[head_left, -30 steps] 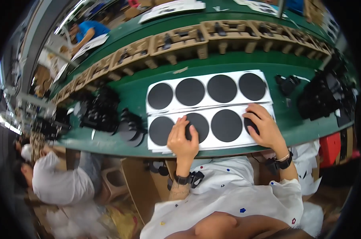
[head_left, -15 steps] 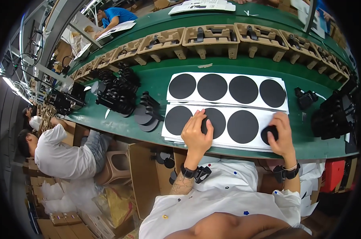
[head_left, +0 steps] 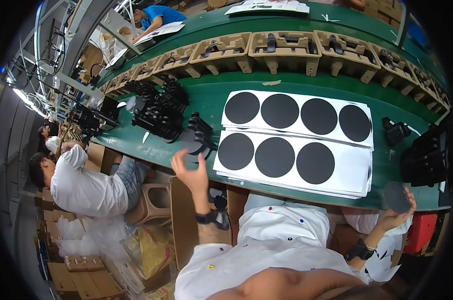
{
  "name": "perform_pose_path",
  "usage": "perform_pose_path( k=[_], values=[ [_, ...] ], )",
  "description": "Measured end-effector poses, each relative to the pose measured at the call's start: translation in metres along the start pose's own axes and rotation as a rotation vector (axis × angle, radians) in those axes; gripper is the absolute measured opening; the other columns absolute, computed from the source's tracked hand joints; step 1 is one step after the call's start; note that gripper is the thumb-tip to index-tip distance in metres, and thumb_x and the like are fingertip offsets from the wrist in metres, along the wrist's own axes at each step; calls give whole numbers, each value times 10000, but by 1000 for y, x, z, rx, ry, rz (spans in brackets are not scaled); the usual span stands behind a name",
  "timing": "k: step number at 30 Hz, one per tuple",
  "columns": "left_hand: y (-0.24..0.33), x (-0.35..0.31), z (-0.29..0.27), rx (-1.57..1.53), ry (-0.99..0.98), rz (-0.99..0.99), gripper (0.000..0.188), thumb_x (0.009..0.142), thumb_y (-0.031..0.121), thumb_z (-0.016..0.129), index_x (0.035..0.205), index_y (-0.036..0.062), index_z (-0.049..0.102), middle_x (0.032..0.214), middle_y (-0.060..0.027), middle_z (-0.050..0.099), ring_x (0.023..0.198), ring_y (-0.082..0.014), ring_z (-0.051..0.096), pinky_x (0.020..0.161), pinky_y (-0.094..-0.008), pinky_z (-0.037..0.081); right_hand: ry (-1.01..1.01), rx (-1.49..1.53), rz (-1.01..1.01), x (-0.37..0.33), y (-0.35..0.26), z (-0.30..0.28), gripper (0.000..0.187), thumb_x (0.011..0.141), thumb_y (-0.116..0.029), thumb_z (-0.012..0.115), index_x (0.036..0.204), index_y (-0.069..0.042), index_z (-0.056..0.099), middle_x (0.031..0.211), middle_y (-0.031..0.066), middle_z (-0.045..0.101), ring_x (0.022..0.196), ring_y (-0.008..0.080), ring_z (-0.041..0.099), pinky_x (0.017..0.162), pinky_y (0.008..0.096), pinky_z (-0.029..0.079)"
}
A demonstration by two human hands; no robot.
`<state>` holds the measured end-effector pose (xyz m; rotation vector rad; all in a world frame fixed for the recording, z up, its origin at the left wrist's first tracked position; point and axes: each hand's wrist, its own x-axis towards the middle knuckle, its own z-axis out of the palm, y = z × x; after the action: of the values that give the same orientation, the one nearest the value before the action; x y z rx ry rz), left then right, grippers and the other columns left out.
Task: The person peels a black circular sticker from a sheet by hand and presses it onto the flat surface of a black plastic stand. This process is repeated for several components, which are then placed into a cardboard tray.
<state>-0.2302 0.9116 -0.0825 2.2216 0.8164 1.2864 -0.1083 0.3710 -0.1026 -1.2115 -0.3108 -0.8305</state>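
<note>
My right hand (head_left: 397, 216) is at the table's right front edge, closed on a black round sticker (head_left: 396, 197) held up by its rim. My left hand (head_left: 192, 175), thumb and fingers apart and holding nothing, is just in front of some black parts with grey round bases (head_left: 190, 141). Between my hands lie two stacks of white sheets. Three black round stickers remain on the near sheet (head_left: 350, 167), whose right end is bare white. Several more cover the far sheet (head_left: 369, 110).
Black parts (head_left: 159, 110) crowd the table's left, and more black pieces (head_left: 424, 157) stand at the right. Brown moulded trays (head_left: 284, 57) form a row behind the sheets. An open cardboard box (head_left: 184, 212) stands below the front edge. A person in white (head_left: 89, 182) sits at left.
My right hand has lifted the rightmost sticker off the near sheet and carried it right, toward me. My left hand has left the sheet and moved left to the grey-based parts.
</note>
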Motion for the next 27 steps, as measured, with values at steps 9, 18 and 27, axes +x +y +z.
perform_pose_path(
  k=[9, 18, 27],
  values=[
    [-77, 78, 0, 372, -610, 272, 754, 692, 188, 764, 1335, 33, 401, 1365, -188, 388, 1239, -347, 360, 1059, -420, 277, -385, -58, 27, -6, -7, 97, 108, 834, 102, 530, 886, 10, 552, 952, 133, 573, 974, 302, 607, 889, 396, 488],
    [-6, 29, -59, -1112, -274, -372, 787, 821, 411, 611, 1462, 146, 238, 1375, -198, 390, 1220, -382, 424, 1000, -442, 374, -412, -128, 219, -34, -36, 158, 109, 801, 43, 628, 808, -5, 531, 820, 82, 529, 718, 157, 537, 689, 260, 482],
    [135, -22, -16, -1818, -574, -463, 829, 840, 715, 339, 1484, 228, 153, 1380, -273, 360, 1252, -466, 388, 1015, -529, 371, -608, 545, 665, -72, -64, 282, 98, 778, 74, 669, 813, 16, 598, 748, 87, 553, 570, 140, 589, 501, 226, 502]
  ],
)
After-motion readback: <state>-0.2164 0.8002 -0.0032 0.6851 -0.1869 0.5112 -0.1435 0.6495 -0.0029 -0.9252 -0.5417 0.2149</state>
